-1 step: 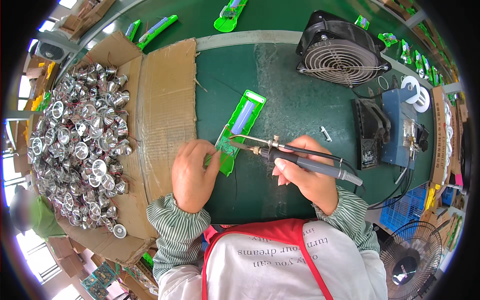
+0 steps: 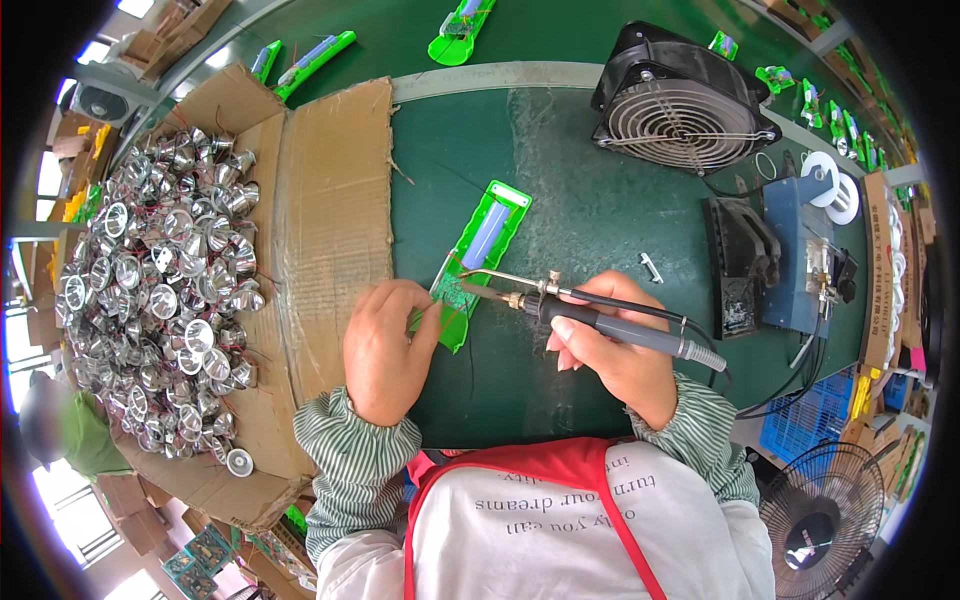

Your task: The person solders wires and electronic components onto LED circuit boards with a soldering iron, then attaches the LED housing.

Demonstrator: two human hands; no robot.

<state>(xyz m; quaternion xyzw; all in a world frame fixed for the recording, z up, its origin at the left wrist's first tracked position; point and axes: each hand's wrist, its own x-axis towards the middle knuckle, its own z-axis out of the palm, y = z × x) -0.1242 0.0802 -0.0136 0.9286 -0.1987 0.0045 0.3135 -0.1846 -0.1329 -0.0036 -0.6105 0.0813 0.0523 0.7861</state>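
A bright green plastic housing (image 2: 509, 215) lies tilted on the bench in front of me. It holds a blue-grey cylindrical cell (image 2: 485, 237) and, nearer me, a small green circuit board (image 2: 455, 291) with thin red wires. At the board's left edge, my left hand (image 2: 388, 345) is closed, thumb and fingers pinched on the housing's rim; any wire between the fingertips is hidden. In my right hand (image 2: 615, 355) is a soldering iron (image 2: 625, 332) with a metal solder-feed tube (image 2: 510, 277) mounted above it. The iron's tip and the tube's end are over the board.
On the left, a cardboard box (image 2: 335, 190) holds many silver reflector cups (image 2: 165, 260) with wires. A black fan (image 2: 685, 110) stands at the back right, near a blue soldering station (image 2: 795, 250) and black iron holder (image 2: 735, 270). A small white part (image 2: 651, 267) lies right of the housing.
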